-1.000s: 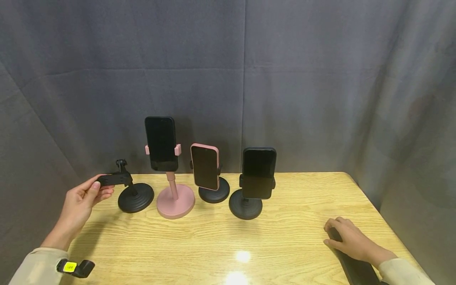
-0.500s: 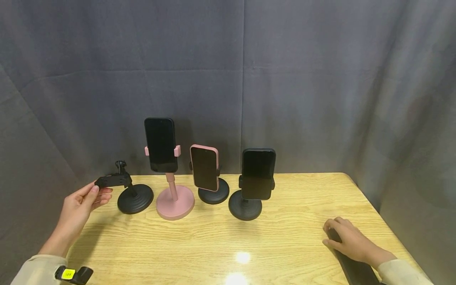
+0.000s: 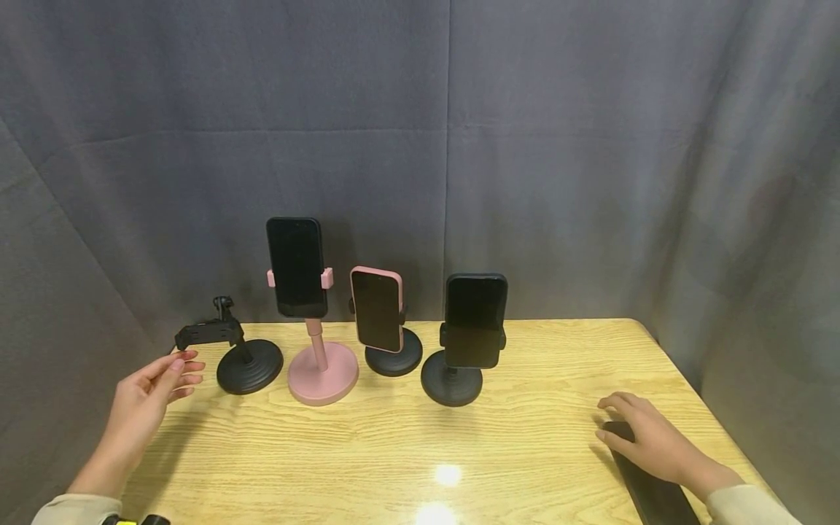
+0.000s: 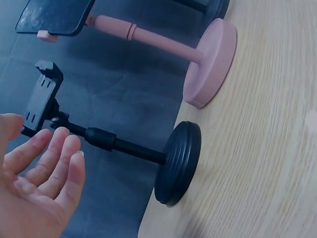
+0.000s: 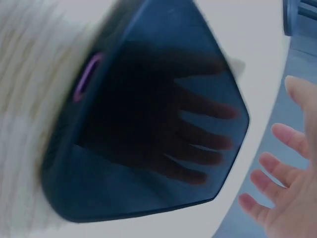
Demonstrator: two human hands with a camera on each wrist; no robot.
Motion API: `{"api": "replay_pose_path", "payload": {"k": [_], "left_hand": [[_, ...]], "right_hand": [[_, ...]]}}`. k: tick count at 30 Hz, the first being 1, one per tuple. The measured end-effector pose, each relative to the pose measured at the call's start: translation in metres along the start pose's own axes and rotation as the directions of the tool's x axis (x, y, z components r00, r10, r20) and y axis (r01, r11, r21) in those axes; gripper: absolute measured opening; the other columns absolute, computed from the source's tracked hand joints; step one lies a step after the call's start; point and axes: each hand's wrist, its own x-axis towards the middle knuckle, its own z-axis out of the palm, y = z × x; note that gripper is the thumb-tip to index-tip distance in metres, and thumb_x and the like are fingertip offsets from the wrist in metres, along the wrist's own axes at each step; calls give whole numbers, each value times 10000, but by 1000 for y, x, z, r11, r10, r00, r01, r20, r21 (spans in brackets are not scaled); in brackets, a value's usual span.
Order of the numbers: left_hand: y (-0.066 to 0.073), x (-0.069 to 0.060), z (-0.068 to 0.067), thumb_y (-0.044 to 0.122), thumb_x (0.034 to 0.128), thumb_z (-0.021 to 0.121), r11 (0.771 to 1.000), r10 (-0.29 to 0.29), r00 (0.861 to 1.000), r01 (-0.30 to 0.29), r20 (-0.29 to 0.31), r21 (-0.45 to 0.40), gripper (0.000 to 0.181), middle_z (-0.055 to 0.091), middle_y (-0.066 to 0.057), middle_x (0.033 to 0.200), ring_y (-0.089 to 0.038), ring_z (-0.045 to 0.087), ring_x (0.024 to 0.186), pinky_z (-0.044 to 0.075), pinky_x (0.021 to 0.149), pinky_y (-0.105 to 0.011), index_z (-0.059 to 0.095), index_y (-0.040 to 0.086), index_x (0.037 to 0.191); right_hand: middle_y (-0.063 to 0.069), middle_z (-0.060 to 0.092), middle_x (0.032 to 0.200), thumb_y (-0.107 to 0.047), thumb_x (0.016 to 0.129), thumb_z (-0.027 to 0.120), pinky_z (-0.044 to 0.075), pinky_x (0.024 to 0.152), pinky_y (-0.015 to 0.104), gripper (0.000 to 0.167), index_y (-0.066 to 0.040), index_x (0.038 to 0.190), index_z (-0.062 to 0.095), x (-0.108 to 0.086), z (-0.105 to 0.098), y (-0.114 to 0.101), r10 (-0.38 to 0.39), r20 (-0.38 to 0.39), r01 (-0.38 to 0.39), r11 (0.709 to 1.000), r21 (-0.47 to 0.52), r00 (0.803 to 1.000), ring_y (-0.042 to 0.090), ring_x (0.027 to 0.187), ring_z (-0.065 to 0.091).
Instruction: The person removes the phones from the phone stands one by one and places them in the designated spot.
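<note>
An empty black phone stand (image 3: 249,366) stands at the left, its clamp (image 3: 208,333) tilted sideways. Just below the clamp's left end is my left hand (image 3: 141,401), fingers loosely bent and holding nothing; the left wrist view shows the palm (image 4: 37,198) beside the clamp (image 4: 42,101). At the right, a black phone (image 3: 652,485) lies on the table. My right hand (image 3: 656,441) hovers over its far end with fingers spread. In the right wrist view the fingers (image 5: 282,173) are apart from the phone (image 5: 163,114), whose dark screen reflects them.
A pink stand (image 3: 324,383) holds a black phone (image 3: 297,266). Right of it, a small black stand (image 3: 395,359) holds a pink-cased phone (image 3: 378,309), and another black stand (image 3: 453,386) holds a dark phone (image 3: 476,321). A grey curtain (image 3: 420,146) hangs behind the table (image 3: 525,452).
My left hand has let go of the clamp's end and moved slightly down. My right hand has lifted off the lying phone, its fingers spreading.
</note>
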Motion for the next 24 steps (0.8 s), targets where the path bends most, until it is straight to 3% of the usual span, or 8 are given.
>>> {"api": "replay_pose_path", "payload": {"k": [7,13,18,24], "left_hand": [[10,-8,11,129,1067,501,999,41,999,-40,14,-36,231,737,201,1053,41,708,906,563,763,-109,656,183,1229],[19,-14,21,99,1068,489,995,83,996,-85,33,55,258,720,228,1058,43,702,901,562,765,-113,648,64,1269],[26,-18,28,104,1074,479,988,95,994,-100,48,116,270,722,235,1054,47,707,891,560,767,-111,636,54,1288],[35,-21,36,74,1068,479,988,117,991,-122,63,91,264,722,221,1071,40,704,900,562,779,-125,641,19,1270]], "right_hand": [[105,641,1250,-301,938,735,521,893,582,374,-84,1221,623,3,-8,-19,-4,-53,4,1000,-9,999,373,1161,604],[74,658,1248,-309,946,725,530,907,559,364,-94,1225,632,6,-11,-38,-20,-71,19,1000,-22,997,339,1173,615],[29,666,1245,-309,965,702,557,881,491,331,-126,1232,633,7,-15,-52,-24,-55,23,1000,-8,998,299,1158,636],[-30,677,1214,-309,970,694,569,773,314,287,-161,1212,647,7,-17,-72,-37,-69,36,999,-9,997,153,1036,648]]}}
